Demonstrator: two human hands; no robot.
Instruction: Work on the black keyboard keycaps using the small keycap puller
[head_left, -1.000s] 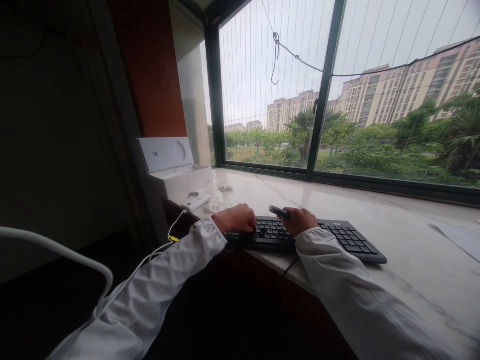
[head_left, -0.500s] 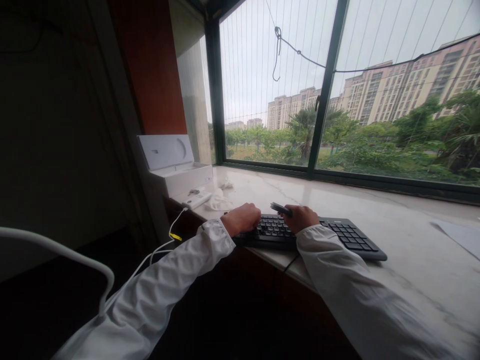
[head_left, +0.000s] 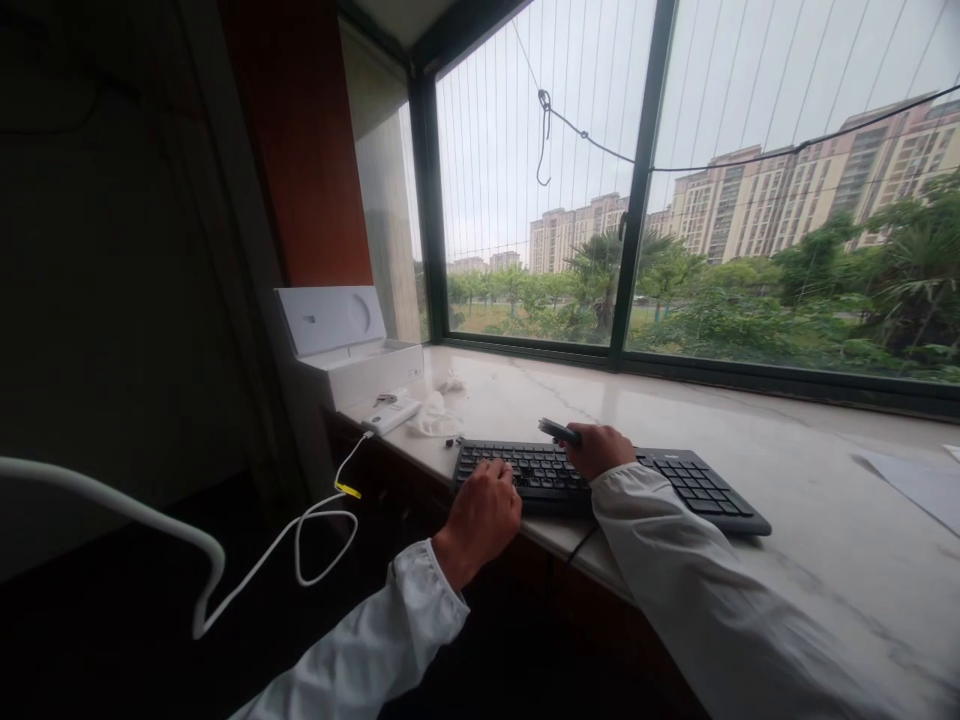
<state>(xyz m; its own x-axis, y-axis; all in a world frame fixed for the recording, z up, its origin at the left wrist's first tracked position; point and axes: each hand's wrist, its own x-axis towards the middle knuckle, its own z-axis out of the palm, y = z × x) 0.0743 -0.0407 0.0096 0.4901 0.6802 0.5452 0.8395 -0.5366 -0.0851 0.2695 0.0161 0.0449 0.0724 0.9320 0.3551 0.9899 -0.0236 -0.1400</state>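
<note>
A black keyboard (head_left: 694, 480) lies near the front edge of the pale marble sill. At its near left part is my left hand (head_left: 484, 510), its fingers curled together over the keys; whatever they may pinch is hidden. My right hand (head_left: 600, 452) is above the middle of the keyboard, closed around a short dark tool (head_left: 556, 431) with a greyish end pointing left. The kind of tool is too unclear to name. Just off the keyboard's far left corner lies a small black piece (head_left: 451, 442), perhaps a keycap.
To the left stand an open white box (head_left: 367, 370), a white power strip or adapter (head_left: 391, 415) with a white cable (head_left: 315, 510), and crumpled clear plastic (head_left: 439, 418). Paper (head_left: 915, 485) lies at right. The window frame (head_left: 634, 220) bounds the back.
My left hand has drawn back toward me from the keyboard's far left, uncovering the keys and the small black piece. My right hand still holds the tool. The view has tilted slightly upward.
</note>
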